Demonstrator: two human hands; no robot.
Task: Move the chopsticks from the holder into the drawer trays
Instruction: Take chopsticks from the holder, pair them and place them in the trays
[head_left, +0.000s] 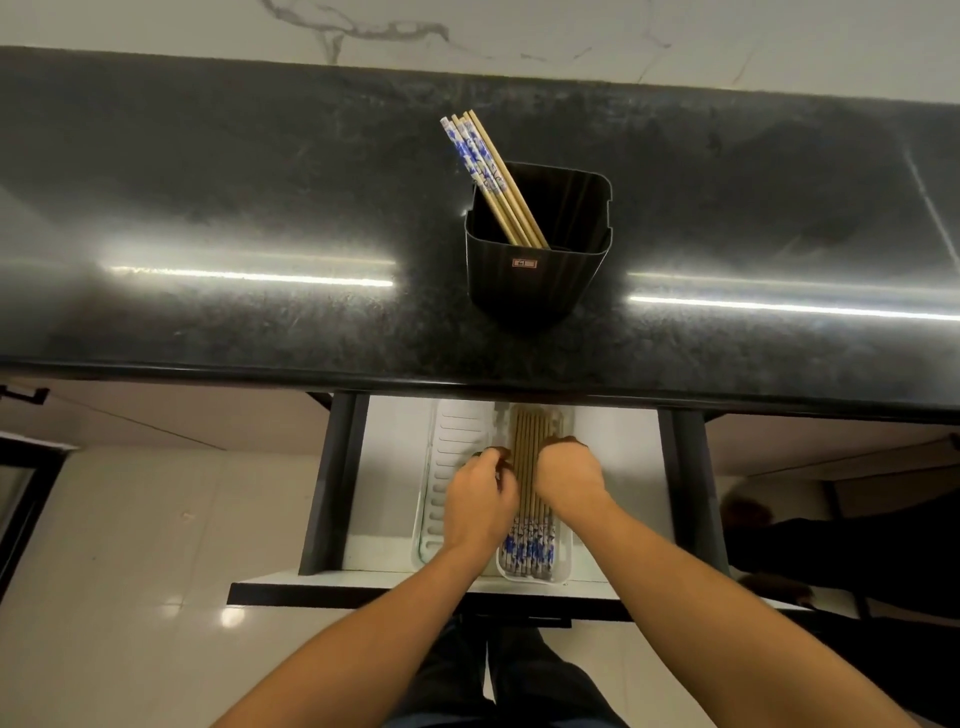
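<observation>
Open drawer (623, 467) under the black counter (260, 182), two clear trays inside. The left tray (452, 447) shows just its ribbed floor, and its near end is covered by the left hand (480, 501). That hand's fingers curl down at 9 o'clock of the bundle (529, 441) lying in the right tray (563, 561), with the tips hidden, so can't tell if it's actually gripping. At 12 o'clock from the bundle, the holder (535, 280) sits on the counter with a few chopsticks (483, 161) leaning toward 11 o'clock. The right hand (569, 475) is at 3 o'clock of the bundle, knuckles up, fingers tucked out of sight, grip unclear too.
</observation>
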